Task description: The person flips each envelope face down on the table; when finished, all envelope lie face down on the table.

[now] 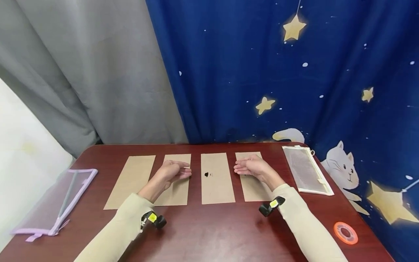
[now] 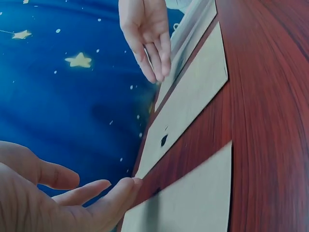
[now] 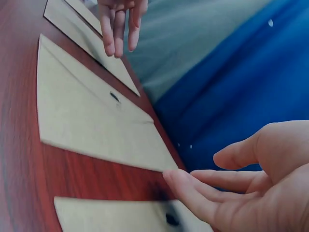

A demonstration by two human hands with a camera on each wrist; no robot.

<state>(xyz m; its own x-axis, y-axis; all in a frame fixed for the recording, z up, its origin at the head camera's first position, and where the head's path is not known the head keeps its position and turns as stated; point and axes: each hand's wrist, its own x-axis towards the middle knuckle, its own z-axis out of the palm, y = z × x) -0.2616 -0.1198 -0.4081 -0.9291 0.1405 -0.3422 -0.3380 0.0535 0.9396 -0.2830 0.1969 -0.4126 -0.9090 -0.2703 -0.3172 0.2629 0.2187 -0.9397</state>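
Four brown paper pieces lie in a row on the dark red table. My left hand (image 1: 172, 172) hovers over the second paper (image 1: 176, 196) from the left, fingers extended toward the middle and holding nothing. Over the rightmost paper (image 1: 253, 191) hangs my right hand (image 1: 254, 168), its fingers reaching inward, also with nothing in it. Between the hands lies a paper (image 1: 217, 189) with a small black mark. The leftmost paper (image 1: 131, 182) is untouched. In the left wrist view the left fingers (image 2: 116, 193) are relaxed; the right wrist view shows the right fingers (image 3: 203, 193) loosely extended.
A purple-edged mesh pouch (image 1: 49, 203) lies at the table's left, a white-edged pouch (image 1: 307, 169) at the right. An orange ring (image 1: 346, 233) is near the right edge of the table (image 1: 209, 233). Grey and blue curtains (image 1: 229, 72) hang behind.
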